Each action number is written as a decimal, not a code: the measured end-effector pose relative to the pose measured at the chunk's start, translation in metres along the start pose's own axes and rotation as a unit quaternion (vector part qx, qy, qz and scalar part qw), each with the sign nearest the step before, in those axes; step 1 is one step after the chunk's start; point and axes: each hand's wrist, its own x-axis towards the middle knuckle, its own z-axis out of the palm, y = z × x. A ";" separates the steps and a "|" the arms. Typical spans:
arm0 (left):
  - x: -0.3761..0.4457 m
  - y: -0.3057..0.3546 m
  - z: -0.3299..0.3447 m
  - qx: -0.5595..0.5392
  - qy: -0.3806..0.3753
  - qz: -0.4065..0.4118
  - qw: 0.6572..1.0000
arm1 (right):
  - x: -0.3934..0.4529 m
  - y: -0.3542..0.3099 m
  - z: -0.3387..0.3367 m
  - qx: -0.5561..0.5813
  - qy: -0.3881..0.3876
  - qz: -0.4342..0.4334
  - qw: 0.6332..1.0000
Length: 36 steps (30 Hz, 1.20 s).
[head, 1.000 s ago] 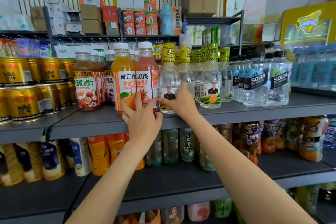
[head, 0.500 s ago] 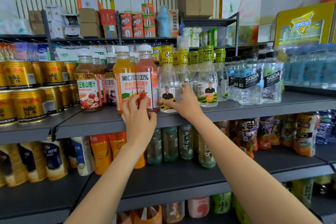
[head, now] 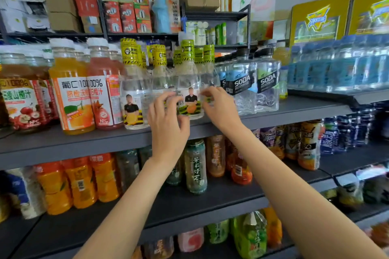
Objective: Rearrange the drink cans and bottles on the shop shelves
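Note:
A clear bottle with a green cap (head: pixel 190 82) stands at the front of the middle shelf (head: pixel 294 111). My left hand (head: pixel 166 120) curls round its left side, thumb by its base. My right hand (head: pixel 220 107) pinches its right side with curled fingers. Its label with an orange shows between the two hands. To the left stand a clear bottle with a yellow cap (head: pixel 134 99), a red juice bottle (head: pixel 103 90) and an orange juice bottle (head: pixel 71 94). More clear bottles stand behind, partly hidden by my left fingers.
Clear SODA bottles (head: pixel 267 86) stand close on the right, with blue bottles (head: pixel 336 69) beyond. The lower shelf (head: pixel 210 202) holds tea and orange drink bottles. Boxes fill the shelf behind.
My left hand left the red juice bottle and my right hand left the yellow-capped bottle. Both moved right to the green-capped bottle. The view came closer.

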 end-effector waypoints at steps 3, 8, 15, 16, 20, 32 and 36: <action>-0.006 0.026 0.033 -0.003 0.018 -0.016 1.000 | -0.003 0.025 -0.027 0.023 0.022 -0.047 0.998; -0.030 0.098 0.097 -0.013 0.075 -0.031 0.997 | -0.033 0.115 -0.102 0.037 0.033 -0.118 0.992; -0.071 0.188 0.191 0.012 0.021 -0.015 1.000 | -0.054 0.251 -0.206 0.064 0.068 -0.073 0.993; -0.072 0.197 0.199 0.018 0.013 -0.014 1.000 | -0.051 0.263 -0.214 0.075 0.076 -0.059 0.993; -0.050 0.219 0.218 0.057 -0.009 -0.008 0.998 | -0.004 0.280 -0.222 0.077 0.029 -0.044 0.996; 0.004 0.199 0.233 0.170 -0.004 -0.088 0.981 | 0.117 0.294 -0.145 0.255 -0.137 0.230 0.929; 0.003 0.197 0.235 0.177 -0.003 -0.084 0.981 | 0.125 0.300 -0.133 0.209 -0.135 0.223 0.942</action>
